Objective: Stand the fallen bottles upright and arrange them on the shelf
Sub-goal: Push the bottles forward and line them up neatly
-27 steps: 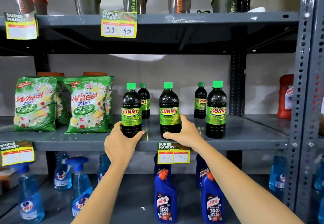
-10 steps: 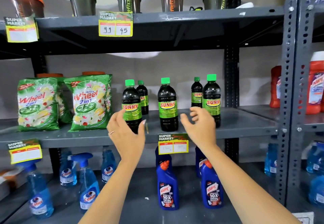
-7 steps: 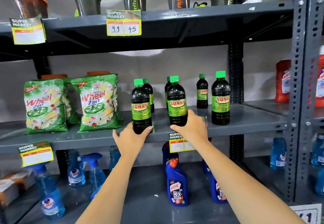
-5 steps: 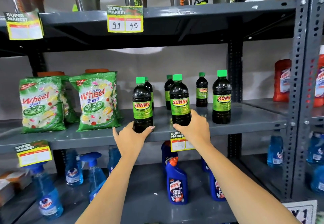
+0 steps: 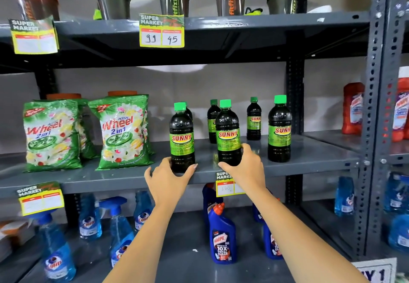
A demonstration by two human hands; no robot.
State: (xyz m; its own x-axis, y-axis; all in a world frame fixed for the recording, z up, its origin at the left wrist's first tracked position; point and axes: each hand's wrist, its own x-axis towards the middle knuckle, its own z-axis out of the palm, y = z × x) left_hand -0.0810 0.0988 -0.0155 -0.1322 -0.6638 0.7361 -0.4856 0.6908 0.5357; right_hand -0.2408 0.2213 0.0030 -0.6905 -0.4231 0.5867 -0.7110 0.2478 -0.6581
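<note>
Grey painted steel forms the middle shelf (image 5: 309, 161), where bare deck lies open between the upright bottles and to the right of them. At its front lip stand two dark, glossy plastic bottles with green screw caps. The left hand (image 5: 168, 181) wraps around the base of the left bottle (image 5: 182, 137); the right hand (image 5: 247, 167) grips the base of the middle bottle (image 5: 228, 133). A third front bottle (image 5: 279, 129) stands apart on the right, untouched.
</note>
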